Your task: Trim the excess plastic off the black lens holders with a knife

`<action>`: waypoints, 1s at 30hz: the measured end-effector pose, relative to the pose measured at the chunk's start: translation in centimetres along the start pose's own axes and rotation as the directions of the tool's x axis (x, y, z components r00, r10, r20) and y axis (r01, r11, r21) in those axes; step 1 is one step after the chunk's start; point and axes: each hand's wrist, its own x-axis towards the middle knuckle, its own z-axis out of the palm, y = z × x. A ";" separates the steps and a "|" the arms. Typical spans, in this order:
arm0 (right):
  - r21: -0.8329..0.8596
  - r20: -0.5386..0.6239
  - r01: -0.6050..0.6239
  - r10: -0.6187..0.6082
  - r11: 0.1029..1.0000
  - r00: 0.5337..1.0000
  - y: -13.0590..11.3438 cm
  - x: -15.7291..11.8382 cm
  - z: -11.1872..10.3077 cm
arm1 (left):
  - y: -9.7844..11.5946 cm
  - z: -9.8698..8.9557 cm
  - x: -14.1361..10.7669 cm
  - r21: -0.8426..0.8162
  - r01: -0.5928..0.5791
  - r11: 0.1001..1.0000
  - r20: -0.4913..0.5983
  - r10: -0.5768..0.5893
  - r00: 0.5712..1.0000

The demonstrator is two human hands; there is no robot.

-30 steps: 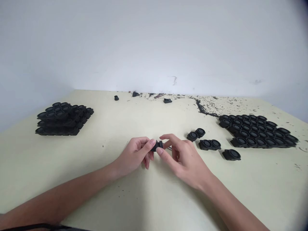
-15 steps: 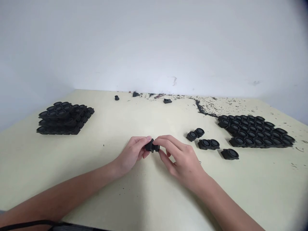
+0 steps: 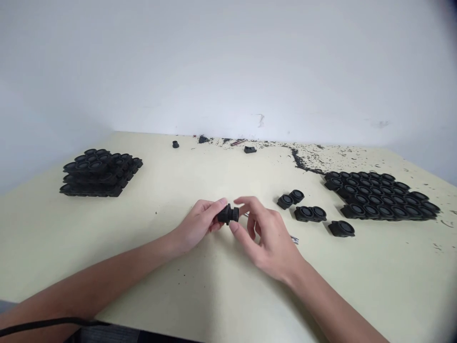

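Note:
My left hand (image 3: 200, 224) is closed, thumb on top, around a small black plastic part (image 3: 224, 215). A ribbed round end of that part sticks out to the right, towards my right hand (image 3: 266, 236). The right thumb and forefinger are apart, close to the ribbed end; whether the thumb tip touches it I cannot tell. Behind and under the right hand lies a thin silvery metal tool (image 3: 294, 239), mostly hidden, its kind unclear.
Stacked black round-topped parts (image 3: 96, 174) stand at left. Rows of similar parts (image 3: 383, 197) fill the right, with a few loose ones (image 3: 310, 213) nearer. A small black piece (image 3: 175, 144), another black piece (image 3: 250, 149) and black shavings (image 3: 303, 164) lie towards the wall.
The black part has turned in my left hand, so its ribbed end now shows. My right fingers have spread apart around that end. More of the metal tool is visible.

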 end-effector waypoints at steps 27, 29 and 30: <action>-0.160 -0.109 0.106 -0.124 0.981 0.986 1.0 0.0 -0.5 | 1.6 -2.2 0.6 -0.098 0.244 0.965 0.163 -0.226 0.960; -0.092 -0.029 -0.018 0.015 0.996 0.999 0.8 0.1 -0.3 | 1.4 -2.5 0.8 -0.173 0.248 0.953 0.189 -0.215 0.958; -0.065 0.011 -0.048 0.049 0.997 0.999 0.7 0.1 -0.2 | 1.3 -2.6 0.9 -0.219 0.252 0.943 0.204 -0.208 0.957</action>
